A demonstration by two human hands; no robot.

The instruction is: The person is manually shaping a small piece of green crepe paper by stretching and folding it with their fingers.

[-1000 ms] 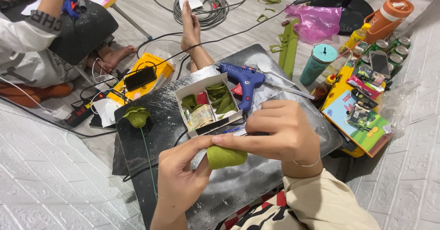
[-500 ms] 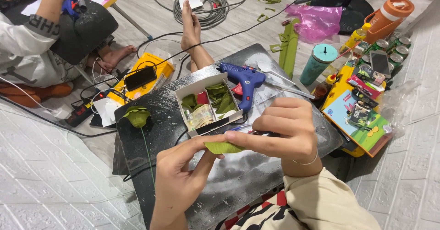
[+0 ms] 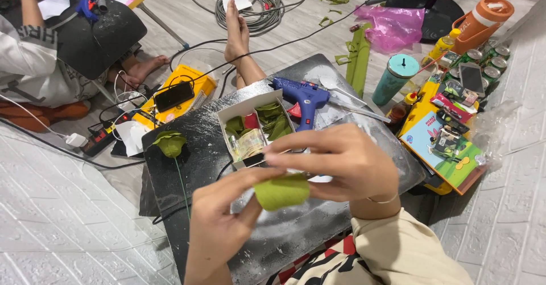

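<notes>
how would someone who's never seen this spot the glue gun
Start at the dark board on the floor, then its far edge beyond the white box. The glue gun lies there, the only bright blue thing on it, with a red trigger.

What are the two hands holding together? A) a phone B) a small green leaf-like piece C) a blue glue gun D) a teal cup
B: the left hand and right hand pinch a small green leaf-like piece between them, while the blue glue gun lies apart on the dark board.
</notes>
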